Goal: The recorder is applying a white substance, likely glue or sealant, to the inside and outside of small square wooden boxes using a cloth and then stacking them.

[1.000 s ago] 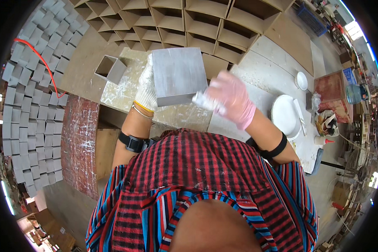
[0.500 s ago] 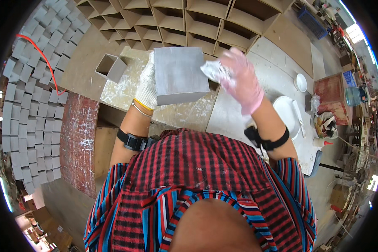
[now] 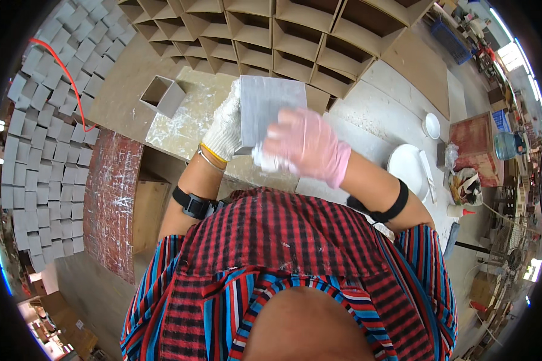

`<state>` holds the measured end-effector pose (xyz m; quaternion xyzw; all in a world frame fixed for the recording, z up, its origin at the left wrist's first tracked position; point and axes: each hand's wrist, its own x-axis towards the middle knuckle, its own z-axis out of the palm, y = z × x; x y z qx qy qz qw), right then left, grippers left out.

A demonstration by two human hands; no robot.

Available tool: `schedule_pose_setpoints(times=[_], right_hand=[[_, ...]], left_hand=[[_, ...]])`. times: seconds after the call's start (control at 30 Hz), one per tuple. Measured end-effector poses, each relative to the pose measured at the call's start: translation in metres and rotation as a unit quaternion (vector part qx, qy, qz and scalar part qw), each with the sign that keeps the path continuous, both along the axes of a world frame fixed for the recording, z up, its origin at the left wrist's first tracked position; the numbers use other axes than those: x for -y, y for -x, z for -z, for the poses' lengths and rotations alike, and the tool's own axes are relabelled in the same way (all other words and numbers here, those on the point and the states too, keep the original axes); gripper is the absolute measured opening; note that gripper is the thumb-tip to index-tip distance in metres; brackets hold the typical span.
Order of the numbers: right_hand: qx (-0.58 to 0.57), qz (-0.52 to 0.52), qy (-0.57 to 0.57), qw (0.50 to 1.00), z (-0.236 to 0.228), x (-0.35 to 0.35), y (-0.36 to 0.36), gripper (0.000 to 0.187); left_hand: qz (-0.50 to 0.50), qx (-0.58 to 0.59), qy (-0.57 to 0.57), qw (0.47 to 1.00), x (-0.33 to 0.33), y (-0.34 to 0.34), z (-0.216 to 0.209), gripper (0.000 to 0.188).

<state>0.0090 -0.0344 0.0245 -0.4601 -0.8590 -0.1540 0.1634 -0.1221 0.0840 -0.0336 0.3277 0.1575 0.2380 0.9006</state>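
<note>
A grey square box (image 3: 265, 96) is held up in front of me, its flat face toward me. My left hand (image 3: 224, 127), in a white knit glove, is closed on the box's left side; its fingers are partly hidden. My right hand (image 3: 310, 144), in a thin pink glove, lies across the lower right of the box. Bunched under this hand is a white cloth (image 3: 271, 161), showing at the box's near edge. Left of the box, a smaller-looking open grey box (image 3: 162, 95) stands on the paint-stained board (image 3: 190, 129).
Cardboard compartments (image 3: 247, 27) rise behind the box. Many stacked grey boxes (image 3: 42, 186) fill the left, with a red hose (image 3: 66, 72) in front. On the right are a white round lid (image 3: 406, 168), a white bowl (image 3: 430, 125) and a red-tipped bottle (image 3: 456, 210).
My right hand has swung left and nearer with the cloth, from beside the box onto its lower face. The box has shifted slightly to the right with my left hand.
</note>
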Motion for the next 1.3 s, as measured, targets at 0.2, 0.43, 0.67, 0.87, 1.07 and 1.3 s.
schedule_pose_setpoints(times=[0.2,0.43,0.67,0.87,1.07,1.3], right_hand=[[-0.120,0.084,-0.127,0.981,-0.005,-0.042,-0.027,0.024],[-0.057,0.014,-0.047,0.997,0.010,-0.012,0.003,0.026],[-0.109,0.026,0.007,0.994,-0.001,-0.004,0.002,0.029],[-0.052,0.089,-0.099,0.990,-0.002,-0.053,-0.019,0.033],[-0.236,0.163,-0.020,0.958,-0.012,-0.060,-0.051,0.026],[-0.081,0.048,0.068,0.993,0.019,0.011,-0.003,0.031]], left_hand=[[0.004,0.036,0.054,0.998,0.008,-0.008,-0.001,0.047],[0.001,-0.012,0.044,0.999,0.007,0.002,0.004,0.048],[-0.043,-0.038,-0.020,0.998,0.001,0.006,0.012,0.052],[-0.020,-0.056,-0.030,0.998,0.013,0.004,0.018,0.048],[-0.041,-0.082,-0.013,0.996,0.024,0.016,0.007,0.051],[-0.081,-0.052,-0.004,0.995,0.016,0.026,0.018,0.053]])
